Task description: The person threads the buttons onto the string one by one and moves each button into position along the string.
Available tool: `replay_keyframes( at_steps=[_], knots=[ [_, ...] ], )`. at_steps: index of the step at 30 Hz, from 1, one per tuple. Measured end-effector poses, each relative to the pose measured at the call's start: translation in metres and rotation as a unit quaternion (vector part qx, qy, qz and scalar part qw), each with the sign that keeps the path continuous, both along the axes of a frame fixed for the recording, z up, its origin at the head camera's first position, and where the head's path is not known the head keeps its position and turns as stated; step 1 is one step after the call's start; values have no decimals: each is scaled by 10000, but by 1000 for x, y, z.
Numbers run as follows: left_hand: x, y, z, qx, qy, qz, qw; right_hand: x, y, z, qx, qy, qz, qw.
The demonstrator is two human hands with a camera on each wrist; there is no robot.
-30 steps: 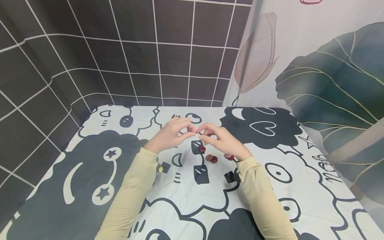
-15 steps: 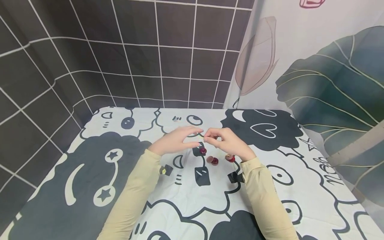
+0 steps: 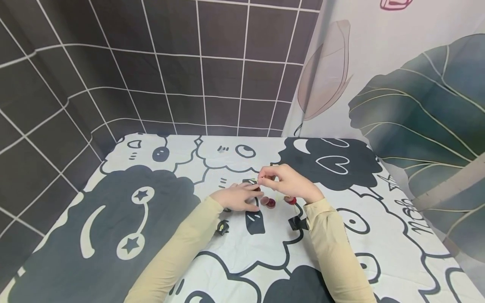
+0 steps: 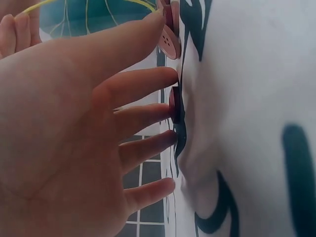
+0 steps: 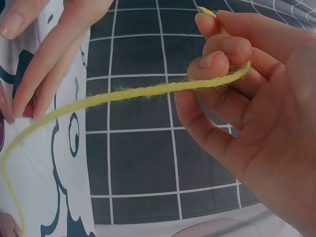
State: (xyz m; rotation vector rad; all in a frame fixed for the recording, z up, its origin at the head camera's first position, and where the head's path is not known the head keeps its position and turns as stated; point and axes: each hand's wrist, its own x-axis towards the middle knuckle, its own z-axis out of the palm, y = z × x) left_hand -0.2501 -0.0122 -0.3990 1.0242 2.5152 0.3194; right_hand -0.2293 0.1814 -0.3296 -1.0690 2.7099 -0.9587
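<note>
My right hand [image 3: 282, 182] is raised a little over the cloth and pinches a yellow yarn [image 5: 143, 92] between its thumb and fingers. In the right wrist view a short tip of the yarn sticks out past the fingertips. The other stretch sags leftward, then bends down toward the cloth. My left hand [image 3: 236, 197] lies low over the cloth with fingers spread. In the left wrist view its fingertips are at a dark red button [image 4: 174, 104]. Its thumb is beside a pink button [image 4: 169, 43] with several holes.
A dark red button [image 3: 270, 203] lies by the pink one, with a red button [image 3: 291, 200] farther right. A black-and-white patterned cloth [image 3: 326, 269] covers the table. Behind it hangs a dark grid-patterned curtain [image 3: 219, 75]; a leaf-patterned curtain [image 3: 409, 113] is at the right.
Both hands were together at the yarn a second ago. My left hand has parted from it and moved down to the buttons; my right hand has kept its pinch on the yarn.
</note>
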Motion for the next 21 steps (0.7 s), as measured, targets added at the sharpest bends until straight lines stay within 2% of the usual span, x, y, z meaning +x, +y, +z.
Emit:
replay_keyframes(
  at_steps=[7, 12, 18, 21],
  knots=[
    [-3, 1, -2, 197, 351, 25, 9992, -1, 2, -2, 81, 13, 78, 9999],
    [-5, 4, -5, 304, 482, 145, 9983, -3, 2, -5, 161, -46, 89, 9998],
    [-7, 3, -7, 718, 795, 119, 9942, -4, 2, -7, 167, -41, 170, 9997],
    [-9, 2, -8, 882, 809, 53, 9928, -4, 2, -7, 186, -41, 202, 9996]
  ],
)
